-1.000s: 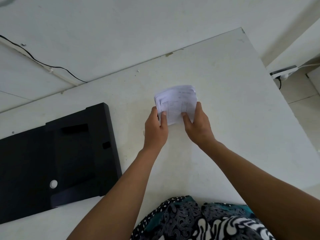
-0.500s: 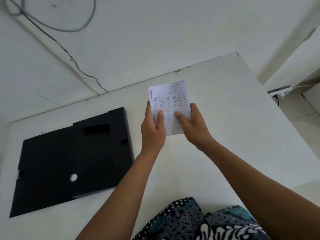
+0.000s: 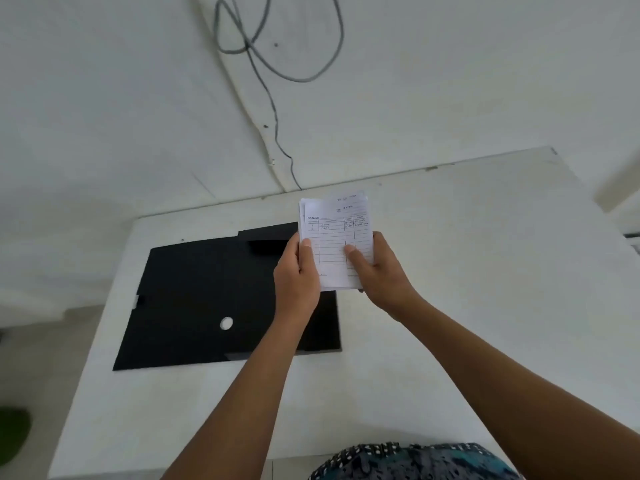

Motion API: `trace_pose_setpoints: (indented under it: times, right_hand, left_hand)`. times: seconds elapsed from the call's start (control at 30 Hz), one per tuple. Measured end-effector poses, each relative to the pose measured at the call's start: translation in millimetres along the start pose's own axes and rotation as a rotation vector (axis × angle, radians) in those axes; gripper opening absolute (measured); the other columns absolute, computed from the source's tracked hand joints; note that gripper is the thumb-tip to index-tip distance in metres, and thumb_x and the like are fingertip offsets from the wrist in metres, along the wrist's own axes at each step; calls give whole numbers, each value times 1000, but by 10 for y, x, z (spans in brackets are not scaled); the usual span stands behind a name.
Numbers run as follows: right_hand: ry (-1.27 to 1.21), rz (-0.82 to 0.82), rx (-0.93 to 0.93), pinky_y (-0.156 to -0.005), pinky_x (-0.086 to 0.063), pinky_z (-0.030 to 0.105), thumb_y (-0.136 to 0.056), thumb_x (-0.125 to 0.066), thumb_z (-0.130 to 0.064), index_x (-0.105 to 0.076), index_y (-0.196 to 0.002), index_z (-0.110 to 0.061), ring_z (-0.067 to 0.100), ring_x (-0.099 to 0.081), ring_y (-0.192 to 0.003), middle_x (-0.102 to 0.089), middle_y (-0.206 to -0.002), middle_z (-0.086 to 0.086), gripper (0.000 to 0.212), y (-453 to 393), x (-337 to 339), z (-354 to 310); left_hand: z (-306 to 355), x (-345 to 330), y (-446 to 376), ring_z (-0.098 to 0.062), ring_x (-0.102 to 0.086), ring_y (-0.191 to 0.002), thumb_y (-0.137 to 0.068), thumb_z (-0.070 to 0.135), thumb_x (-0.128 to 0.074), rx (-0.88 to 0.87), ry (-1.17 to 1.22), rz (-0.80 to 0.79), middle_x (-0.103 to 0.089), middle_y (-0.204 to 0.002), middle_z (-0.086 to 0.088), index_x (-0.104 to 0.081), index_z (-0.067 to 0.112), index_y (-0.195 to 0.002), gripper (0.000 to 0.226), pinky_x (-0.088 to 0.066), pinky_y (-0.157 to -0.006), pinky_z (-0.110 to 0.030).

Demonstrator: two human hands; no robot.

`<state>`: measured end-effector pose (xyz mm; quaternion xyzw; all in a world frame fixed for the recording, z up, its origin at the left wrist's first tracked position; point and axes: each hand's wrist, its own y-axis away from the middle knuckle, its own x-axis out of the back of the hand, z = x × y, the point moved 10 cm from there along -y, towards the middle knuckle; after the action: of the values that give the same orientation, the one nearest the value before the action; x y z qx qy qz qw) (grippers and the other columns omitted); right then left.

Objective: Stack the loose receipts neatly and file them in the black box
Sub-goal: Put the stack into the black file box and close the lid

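A stack of white ruled receipts (image 3: 334,233) is held upright above the white table (image 3: 485,271). My left hand (image 3: 294,275) grips the stack's left edge with the thumb on its front. Along the right side, my right hand (image 3: 379,271) holds it, thumb pressed on the front sheet. The flat black box (image 3: 207,299), with a small white hole in its face, lies closed on the table just left of and below the stack. My left hand and forearm cover the box's right part.
A grey cable (image 3: 277,64) loops down the white wall behind the table. The table's left edge (image 3: 100,323) drops to the floor, where something green (image 3: 12,434) lies. Patterned clothing (image 3: 415,462) shows at the bottom edge.
The view has tilted up and left, bringing the whole black box into sight. The receipts have been raised and squared, and both hands now sit over the box's right edge.
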<state>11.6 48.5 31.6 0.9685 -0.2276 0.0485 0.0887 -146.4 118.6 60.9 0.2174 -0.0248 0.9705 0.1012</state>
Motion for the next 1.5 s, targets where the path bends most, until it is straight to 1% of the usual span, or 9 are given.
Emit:
trace_pose_setpoints:
  times: [0.2, 0.37, 0.57, 0.73, 0.87, 0.97, 1.1, 1.37, 1.5]
  right_hand:
    - [196, -63, 49, -54, -50, 10, -104, -50, -37, -45, -123, -17, 1, -62, -82, -58, -107, -10, 28, -50, -585, 65]
    - [318, -127, -47, -68, -58, 23, -103, -47, -45, -46, -129, -20, 7, -63, -85, -62, -111, -8, 37, -35, -989, 390]
    - [374, 140, -110, -84, -45, 22, -101, -54, -38, -58, -132, -22, 11, -64, -100, -65, -105, -11, 35, -150, -833, 602]
    - [476, 295, -213, -100, -41, 29, -102, -51, -39, -48, -143, -20, 14, -51, -125, -48, -141, -2, 45, -133, -744, 847]
    - [518, 285, -313, -107, -41, 37, -102, -49, -43, -36, -152, -20, 17, -48, -131, -40, -149, -1, 57, -135, -793, 1047]
    - [546, 262, -324, -104, -38, 31, -102, -49, -42, -34, -153, -19, 19, -49, -130, -43, -147, 1, 57, -167, -861, 1110]
    - [557, 292, -296, -100, -33, 26, -104, -45, -39, -36, -152, -20, 21, -48, -131, -47, -144, 2, 52, -169, -905, 1145]
    - [450, 246, -261, -102, -34, 25, -107, -36, -38, -40, -150, -25, 13, -46, -128, -48, -143, -3, 45, -130, -905, 1175]
    - [400, 219, -245, -103, -36, 25, -107, -36, -36, -43, -149, -25, 4, -45, -119, -49, -138, -8, 43, -130, -891, 1170]
  left_hand:
    - [-337, 465, 73, -8, -66, -94, -108, 30, -40, 61, -95, 87, -67, -113, 4, -55, 20, -138, 36, -58, -68, -16]
    - [-776, 712, 71, -4, -64, -86, -108, 26, -40, 139, -137, 127, -65, -108, 3, -59, 18, -131, 31, -49, -59, -6]
    - [-1371, 940, -266, -10, -65, -98, -107, 24, -36, 221, -108, 67, -67, -114, 1, -61, 20, -129, 33, -59, -77, -27]
    - [-1744, 1003, -566, -12, -64, -109, -108, 20, -35, 264, -109, 16, -65, -128, -1, -53, 20, -144, 40, -59, -89, -31]
    - [-1900, 829, -653, -15, -61, -119, -109, 19, -36, 234, -144, -46, -61, -139, -5, -44, 15, -152, 44, -54, -96, -26]
    - [-1957, 662, -669, -12, -59, -120, -109, 18, -37, 229, -139, -77, -60, -141, -5, -41, 14, -153, 45, -44, -92, -7]
    - [-1919, 354, -659, -10, -58, -121, -108, 18, -40, 263, -124, -121, -58, -143, -5, -42, 13, -152, 44, -34, -86, 4]
    - [-1809, -54, -488, -25, -60, -123, -108, 20, -43, 358, -157, -137, -59, -139, -12, -45, 12, -151, 44, -46, -93, -21]
    - [-1752, 20, -488, -9, -51, -98, -107, 29, -44, 344, -319, -116, -53, -130, -14, -45, 8, -149, 47, -40, -81, -18]
